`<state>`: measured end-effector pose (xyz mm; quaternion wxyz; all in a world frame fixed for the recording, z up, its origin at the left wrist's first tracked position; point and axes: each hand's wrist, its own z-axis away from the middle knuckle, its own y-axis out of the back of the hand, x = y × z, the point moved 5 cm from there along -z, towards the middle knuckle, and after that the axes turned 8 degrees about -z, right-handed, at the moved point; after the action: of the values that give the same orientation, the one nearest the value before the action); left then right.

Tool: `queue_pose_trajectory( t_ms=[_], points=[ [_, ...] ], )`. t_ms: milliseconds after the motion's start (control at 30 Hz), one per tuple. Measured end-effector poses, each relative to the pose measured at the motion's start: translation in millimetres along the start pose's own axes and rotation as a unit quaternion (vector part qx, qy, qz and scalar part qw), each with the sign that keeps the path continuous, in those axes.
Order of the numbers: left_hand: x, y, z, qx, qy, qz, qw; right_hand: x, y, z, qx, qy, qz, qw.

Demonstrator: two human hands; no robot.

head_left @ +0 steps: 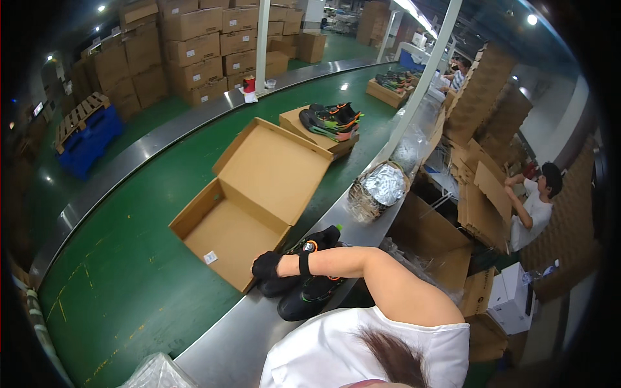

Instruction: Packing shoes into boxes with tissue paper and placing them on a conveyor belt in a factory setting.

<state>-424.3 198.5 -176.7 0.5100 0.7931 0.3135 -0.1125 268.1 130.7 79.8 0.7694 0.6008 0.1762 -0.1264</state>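
Observation:
My right hand, in a black glove with a black band at the wrist, reaches across to the near corner of an opened brown cardboard shoebox. Its fingers look curled, but dark glove and dark shoe merge, so what they grip is unclear. Two black sports shoes with orange and green accents lie beside the box on the metal ledge: the farther shoe lies partly under my hand and wrist, and the nearer shoe is partly covered by my forearm. The box's lid is folded back. My left hand is out of view.
Beyond is another shoebox with colourful shoes on top. A green conveyor curves away. On its right edge sits a bundle in silvery wrap. Clear plastic lies lower left. At right, a person handles cardboard.

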Motion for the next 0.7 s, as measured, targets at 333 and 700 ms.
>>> queue_pose_trajectory(
  t_ms=[333,700],
  points=[
    [16.0,153.2,-60.7,-0.449,0.104,0.195,0.866,12.7,-22.1,-30.0,0.025,0.045,0.067,0.996],
    [-42.7,275.1,-148.9,0.025,0.187,0.383,0.905,13.0,-17.4,-34.7,0.051,0.071,0.052,0.995]
  ],
)
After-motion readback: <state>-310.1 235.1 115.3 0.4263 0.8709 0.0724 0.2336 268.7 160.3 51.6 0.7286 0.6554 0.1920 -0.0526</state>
